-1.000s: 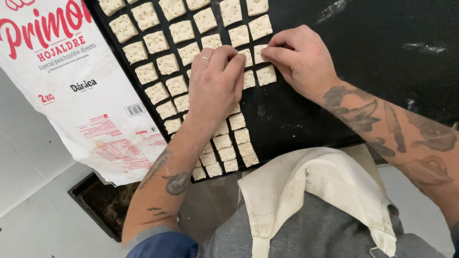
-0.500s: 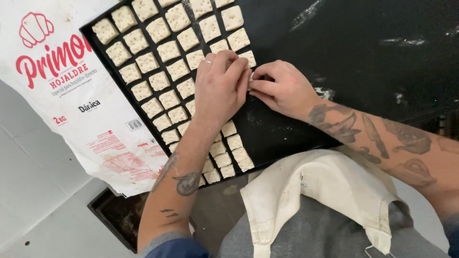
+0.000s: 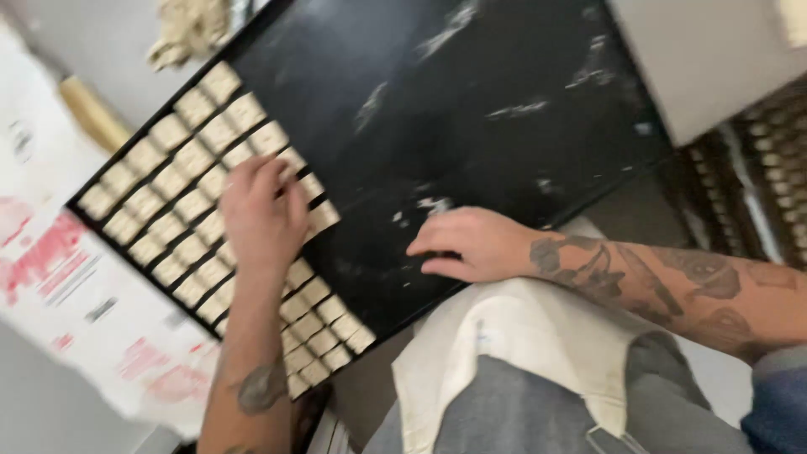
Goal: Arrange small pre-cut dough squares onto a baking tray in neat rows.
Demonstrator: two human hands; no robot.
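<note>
On the big black tray (image 3: 504,109), small pale dough squares (image 3: 181,181) lie in neat rows along its left side. The left hand (image 3: 262,214) rests flat on top of the squares, fingers close together and pointing up the rows. The right hand (image 3: 471,244) sits on the bare tray near its lower edge, well apart from the squares, fingers curled loosely and holding nothing. A white paper sack (image 3: 76,311) lies beside the tray.

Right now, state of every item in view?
Black tray: flat, left part filled, right part bare, flour-smeared.
Dough squares: laid in rows, flat.
Left hand: palm down on the squares.
Right hand: resting on bare tray, holding nothing.
Paper sack: lying beside the tray.
</note>
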